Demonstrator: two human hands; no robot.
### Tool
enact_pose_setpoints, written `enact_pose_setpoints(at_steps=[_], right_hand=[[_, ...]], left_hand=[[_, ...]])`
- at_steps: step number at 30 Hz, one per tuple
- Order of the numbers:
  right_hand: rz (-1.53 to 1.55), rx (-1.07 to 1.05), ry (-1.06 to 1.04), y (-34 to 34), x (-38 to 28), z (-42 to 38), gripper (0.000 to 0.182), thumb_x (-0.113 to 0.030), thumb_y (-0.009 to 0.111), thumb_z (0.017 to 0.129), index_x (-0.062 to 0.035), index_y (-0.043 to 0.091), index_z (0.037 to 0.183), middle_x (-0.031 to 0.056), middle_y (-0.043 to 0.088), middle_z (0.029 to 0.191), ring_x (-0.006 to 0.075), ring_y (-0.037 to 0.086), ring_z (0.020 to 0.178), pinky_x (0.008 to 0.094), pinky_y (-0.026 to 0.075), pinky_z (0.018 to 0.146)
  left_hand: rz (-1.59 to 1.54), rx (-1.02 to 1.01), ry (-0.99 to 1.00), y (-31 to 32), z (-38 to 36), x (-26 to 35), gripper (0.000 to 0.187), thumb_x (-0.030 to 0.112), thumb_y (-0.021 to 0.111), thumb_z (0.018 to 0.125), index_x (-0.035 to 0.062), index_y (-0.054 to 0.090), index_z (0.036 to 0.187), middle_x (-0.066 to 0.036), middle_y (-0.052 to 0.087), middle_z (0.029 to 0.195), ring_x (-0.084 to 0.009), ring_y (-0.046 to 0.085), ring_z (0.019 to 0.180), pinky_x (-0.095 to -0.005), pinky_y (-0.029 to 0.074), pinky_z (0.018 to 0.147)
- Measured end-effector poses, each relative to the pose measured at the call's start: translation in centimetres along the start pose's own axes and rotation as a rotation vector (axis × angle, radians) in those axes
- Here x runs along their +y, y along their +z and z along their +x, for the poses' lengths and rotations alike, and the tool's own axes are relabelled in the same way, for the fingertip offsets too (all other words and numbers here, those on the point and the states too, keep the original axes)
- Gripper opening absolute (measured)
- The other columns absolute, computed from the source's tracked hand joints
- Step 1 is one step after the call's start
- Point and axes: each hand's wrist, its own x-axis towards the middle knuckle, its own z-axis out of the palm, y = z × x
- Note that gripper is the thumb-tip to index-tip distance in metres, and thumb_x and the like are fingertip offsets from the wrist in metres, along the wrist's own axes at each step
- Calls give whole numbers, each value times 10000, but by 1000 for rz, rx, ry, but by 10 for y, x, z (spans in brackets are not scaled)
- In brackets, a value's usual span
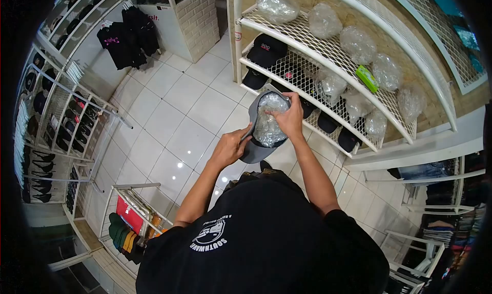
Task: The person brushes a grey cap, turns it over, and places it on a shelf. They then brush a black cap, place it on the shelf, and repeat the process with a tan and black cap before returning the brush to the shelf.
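A grey cap is held upside down in front of me, its opening facing up and its brim toward my body. Crumpled clear plastic fills the inside of the cap. My left hand grips the cap's left edge near the brim, thumb on the rim. On the far right side, my right hand holds the rim, with its thumb reaching in onto the plastic. The fingers under the cap are partly hidden.
A white mesh shelf at the right carries several clear plastic bundles and a bright green packet. Black caps sit on the tier below. Cap racks and hanging black shirts stand left; a low rack is nearby.
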Motion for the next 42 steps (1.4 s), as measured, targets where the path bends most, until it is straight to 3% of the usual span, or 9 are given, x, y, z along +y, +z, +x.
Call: enact_pose_setpoints(at_steps=[7, 11, 19, 23, 25, 31, 34, 37, 42], right_hand=[[-247, 29, -19, -7, 12, -10, 952, -251, 887, 721, -47, 375, 1498, 277, 454, 1408, 426, 505, 1284, 455, 456, 1053], [906, -120, 847, -8, -15, -21, 1073, -332, 847, 818, -46, 146, 1578, 294, 369, 1500, 380, 427, 1379, 415, 406, 1104], [1061, 168, 691, 5, 80, 24, 720, -238, 802, 887, -11, 398, 1437, 123, 559, 1346, 225, 580, 1172, 358, 491, 977], [1233, 66, 699, -6, 147, 52, 755, -396, 740, 932, 0, 391, 1472, 122, 536, 1426, 259, 553, 1268, 402, 467, 1056], [1257, 40, 692, -3, 168, 69, 775, -460, 681, 953, 3, 370, 1492, 124, 516, 1459, 269, 532, 1301, 423, 444, 1091], [1199, 32, 483, 7, 195, 139, 700, -508, 545, 1018, -8, 399, 1485, 120, 484, 1502, 264, 504, 1337, 421, 390, 1141], [1067, 130, 529, 14, 212, 151, 906, -527, 614, 984, 68, 232, 1550, 158, 369, 1574, 296, 418, 1403, 423, 355, 1159], [-262, 145, 237, 33, 234, 135, 1016, -543, 661, 926, 62, 164, 1575, 283, 276, 1592, 423, 294, 1468, 495, 226, 1212], [-586, -69, -119, 46, 203, 81, 734, -265, 746, 847, -225, 461, 1523, 254, 356, 1549, 457, 373, 1406, 523, 337, 1147]], left_hand=[[117, 273, -214, 39, 14, -23, 526, -39, 621, 861, 90, 617, 1371, -206, 679, 990, -404, 663, 775, -441, 535, 737], [369, 402, 108, 63, 33, -18, 701, -93, 591, 719, 119, 618, 1387, -177, 650, 1106, -363, 646, 939, -427, 550, 807], [410, -34, 347, 98, 87, -12, 691, 52, 712, 748, 95, 573, 1423, -187, 547, 1384, -390, 484, 1309, -498, 406, 1105], [234, 189, 88, 108, 114, -37, 904, 385, 853, 783, 86, 437, 1528, -271, 387, 1540, -445, 465, 1344, -469, 410, 1098], [-706, 193, -697, 132, 136, -73, 919, 340, 830, 828, 15, 358, 1547, -274, 407, 1514, -389, 552, 1279, -404, 518, 967], [-1020, 57, -565, 152, 227, -129, 900, 198, 814, 872, 14, 280, 1574, -163, 587, 1299, -227, 646, 1071, -342, 558, 850], [-1031, 72, -546, 176, 269, -153, 919, 182, 816, 872, 3, 257, 1578, -159, 597, 1303, -221, 653, 1076, -352, 563, 841], [-921, 113, -550, 200, 284, -171, 929, 225, 847, 838, -53, 312, 1544, -184, 618, 1283, -195, 663, 1039, -337, 577, 774], [-108, 182, -363, 197, 304, -168, 775, 371, 826, 822, -33, 536, 1417, -255, 635, 1176, -259, 672, 1060, -360, 552, 829]])
